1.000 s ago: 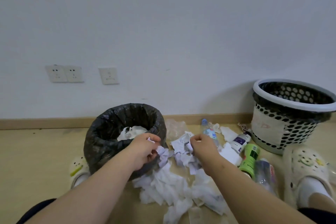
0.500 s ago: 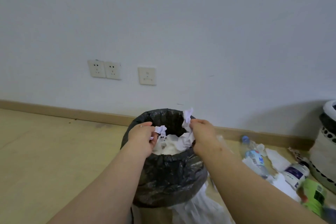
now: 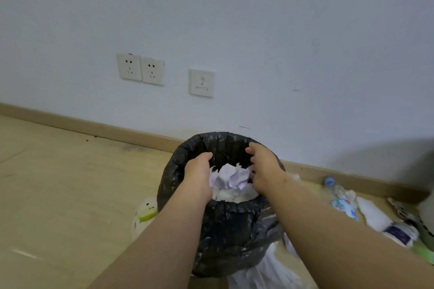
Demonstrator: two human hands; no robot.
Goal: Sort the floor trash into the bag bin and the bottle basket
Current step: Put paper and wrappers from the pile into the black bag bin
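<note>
- Left hand (image 3: pixel 198 176): I see it inside the mouth of the bin, its palm side against the paper wad. The fingers are hidden under the back of the hand, so I cannot tell whether they pinch anything.
- Right hand (image 3: pixel 264 169): over the far right of the bin mouth, fingers loosely bent and apart, nothing between them.
- Round bin lined with a crinkled black plastic bag (image 3: pixel 225 230): under both hands, upright, mouth facing up.
- Crumpled white and pale-lilac paper wad (image 3: pixel 231 177): between the hands, on top of the white waste inside the bin.
- Clear plastic water bottle with a blue cap (image 3: pixel 340 199): on the floor well to the right of the right hand, lying on its side. Its long axis runs away from me and the cap points at the wall.
- White bottle with a purple label (image 3: pixel 399 233): further right, lying down and blurred.
- White paper scraps (image 3: pixel 265 272): on the floor under the right forearm, against the bin's base.
- White slipper with a green patch (image 3: pixel 144 216): left of the left forearm, beside the bin.
</note>
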